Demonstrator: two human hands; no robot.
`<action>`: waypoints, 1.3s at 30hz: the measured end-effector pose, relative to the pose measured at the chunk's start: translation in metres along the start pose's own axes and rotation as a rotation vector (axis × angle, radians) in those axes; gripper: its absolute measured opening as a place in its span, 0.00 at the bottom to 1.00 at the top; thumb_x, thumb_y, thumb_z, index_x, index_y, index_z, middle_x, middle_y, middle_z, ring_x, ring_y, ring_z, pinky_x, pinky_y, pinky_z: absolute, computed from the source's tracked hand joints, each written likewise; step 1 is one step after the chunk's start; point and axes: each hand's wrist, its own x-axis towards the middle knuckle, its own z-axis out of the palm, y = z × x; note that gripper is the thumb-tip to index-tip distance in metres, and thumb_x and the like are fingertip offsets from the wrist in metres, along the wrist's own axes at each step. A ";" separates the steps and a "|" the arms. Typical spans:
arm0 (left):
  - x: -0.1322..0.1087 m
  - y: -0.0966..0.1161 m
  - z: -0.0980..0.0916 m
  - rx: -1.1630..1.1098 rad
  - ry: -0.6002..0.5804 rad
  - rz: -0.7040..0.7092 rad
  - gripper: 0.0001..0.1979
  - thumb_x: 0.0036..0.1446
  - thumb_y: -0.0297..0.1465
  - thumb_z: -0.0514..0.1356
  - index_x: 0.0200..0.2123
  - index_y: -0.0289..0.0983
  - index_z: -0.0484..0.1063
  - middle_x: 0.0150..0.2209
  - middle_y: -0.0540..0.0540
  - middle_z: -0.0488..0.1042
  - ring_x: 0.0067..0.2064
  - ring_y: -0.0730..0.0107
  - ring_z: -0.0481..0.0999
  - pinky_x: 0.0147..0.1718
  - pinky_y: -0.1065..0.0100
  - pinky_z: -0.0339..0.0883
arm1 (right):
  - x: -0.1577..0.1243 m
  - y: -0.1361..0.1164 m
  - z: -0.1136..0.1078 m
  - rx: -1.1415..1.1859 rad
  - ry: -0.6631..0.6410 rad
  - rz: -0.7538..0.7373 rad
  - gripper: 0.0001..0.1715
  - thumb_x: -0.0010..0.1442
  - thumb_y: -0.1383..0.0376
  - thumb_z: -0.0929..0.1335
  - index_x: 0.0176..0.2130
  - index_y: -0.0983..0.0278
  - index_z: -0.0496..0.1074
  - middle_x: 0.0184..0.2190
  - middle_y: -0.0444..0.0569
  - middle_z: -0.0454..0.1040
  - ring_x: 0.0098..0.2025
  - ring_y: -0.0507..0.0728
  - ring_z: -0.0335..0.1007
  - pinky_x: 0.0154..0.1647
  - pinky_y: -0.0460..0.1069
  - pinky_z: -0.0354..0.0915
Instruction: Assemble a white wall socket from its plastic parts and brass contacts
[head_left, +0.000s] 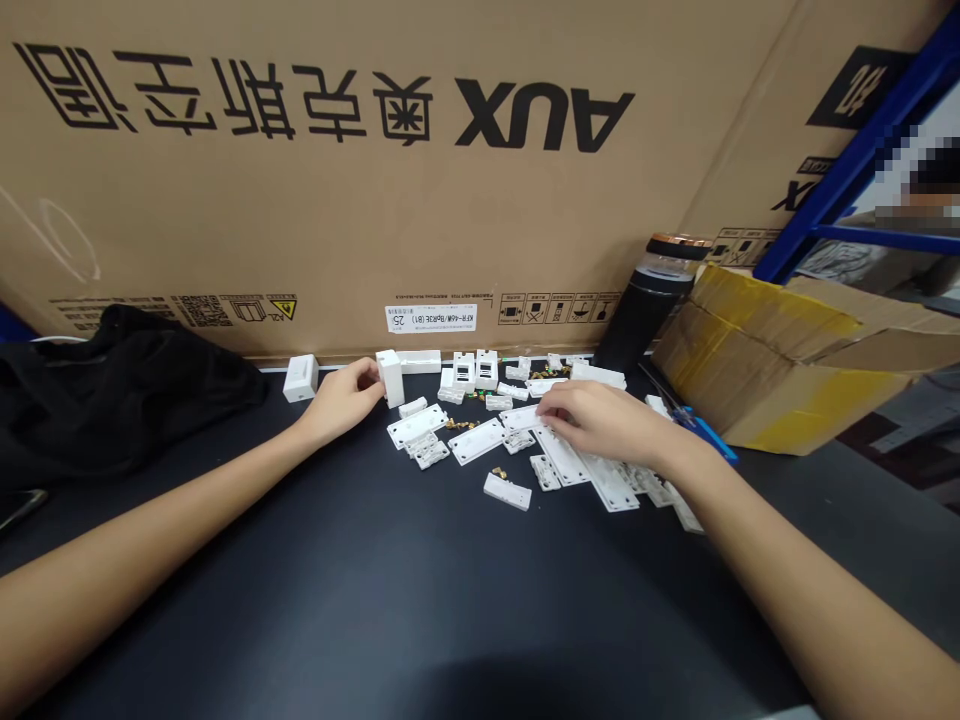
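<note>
My left hand [341, 400] is closed, its thumb and fingers pinching a white rectangular plastic housing [391, 378] that stands on end near the box. Over on the right, the fingers of my right hand [600, 420] are bent together and point down among the white plastic plates. Its fingertips meet the end of one flat plate [517, 419]; whatever lies between them is hidden. Below that hand, long white plates [561, 458] overlap. A small white plastic bar [508, 491] lies nearest to me. Two square-windowed white pieces [475, 370] stand side by side at the back.
Behind everything rises a large cardboard box [337, 220]. A white block [301, 378] and black cloth [127, 400] are at left. On the right are a black bottle [641, 315] and an open carton [780, 370]. Small brass pieces [462, 425] lie among the parts on the dark table [360, 600].
</note>
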 end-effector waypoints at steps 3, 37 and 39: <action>0.000 0.000 0.000 -0.028 0.006 0.000 0.08 0.58 0.35 0.59 0.38 0.39 0.74 0.40 0.46 0.80 0.41 0.59 0.78 0.44 0.59 0.66 | -0.001 0.002 -0.002 -0.006 -0.001 -0.016 0.16 0.68 0.66 0.63 0.42 0.65 0.79 0.41 0.55 0.79 0.42 0.61 0.75 0.44 0.54 0.67; -0.004 0.008 -0.003 -0.067 -0.059 0.100 0.15 0.61 0.41 0.57 0.44 0.39 0.77 0.48 0.42 0.80 0.44 0.57 0.76 0.46 0.56 0.66 | -0.008 0.041 -0.003 -0.105 0.009 0.346 0.23 0.66 0.51 0.63 0.47 0.65 0.73 0.46 0.60 0.76 0.46 0.66 0.75 0.42 0.57 0.69; -0.004 0.010 -0.005 -0.073 -0.061 0.133 0.13 0.58 0.36 0.57 0.44 0.39 0.76 0.47 0.43 0.78 0.45 0.59 0.75 0.46 0.57 0.66 | -0.010 0.043 -0.003 -0.074 -0.012 0.355 0.27 0.65 0.48 0.64 0.49 0.66 0.72 0.47 0.60 0.75 0.47 0.68 0.75 0.45 0.58 0.69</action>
